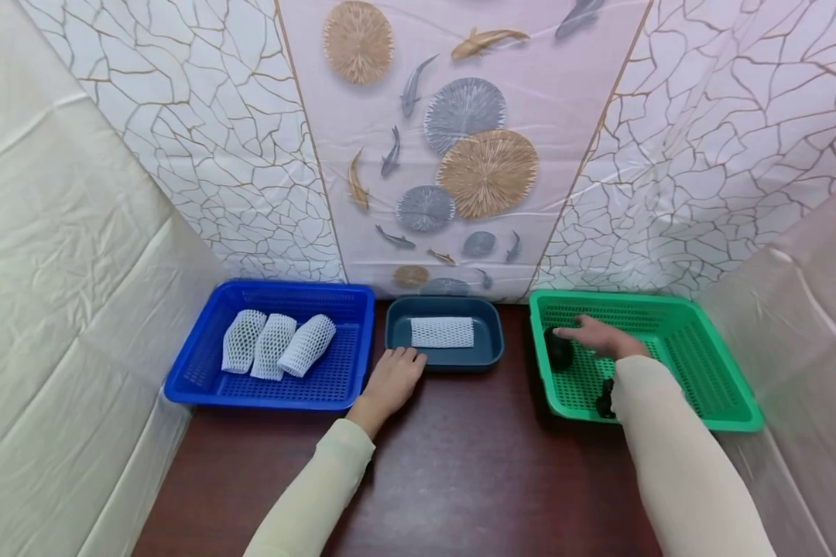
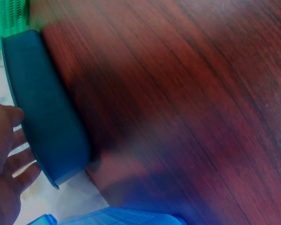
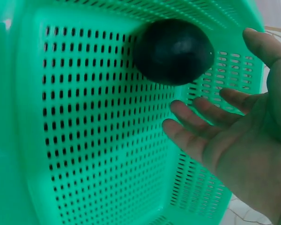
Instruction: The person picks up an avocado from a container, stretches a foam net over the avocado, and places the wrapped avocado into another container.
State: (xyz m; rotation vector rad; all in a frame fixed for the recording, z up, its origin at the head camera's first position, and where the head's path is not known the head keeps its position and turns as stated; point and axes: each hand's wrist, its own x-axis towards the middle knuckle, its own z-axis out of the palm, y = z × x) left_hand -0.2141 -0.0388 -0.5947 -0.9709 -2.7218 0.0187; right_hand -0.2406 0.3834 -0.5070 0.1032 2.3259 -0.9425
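Note:
In the head view my left hand [image 1: 393, 381] rests at the near left edge of a dark teal tray [image 1: 399, 357], where a white foam net sleeve [image 1: 442, 333] lies flat. The left wrist view shows the fingers and thumb of that hand [image 2: 4, 164] loosely bent at the tray's rim. My right hand [image 1: 602, 336] reaches into a green basket [image 1: 710, 363]. Its fingers are spread, and nothing is held in them. Close to the fingertips, a dark, smooth oval thing [image 3: 173, 51] lies in the basket's left end; its kind cannot be told.
On the left stands a blue basket [image 1: 202, 387] with three white foam net sleeves, one of them [image 1: 308, 345] lying tilted. A brown wooden table [image 1: 460, 464] carries everything. A patterned cloth wall [image 1: 432, 255] rises right behind the containers.

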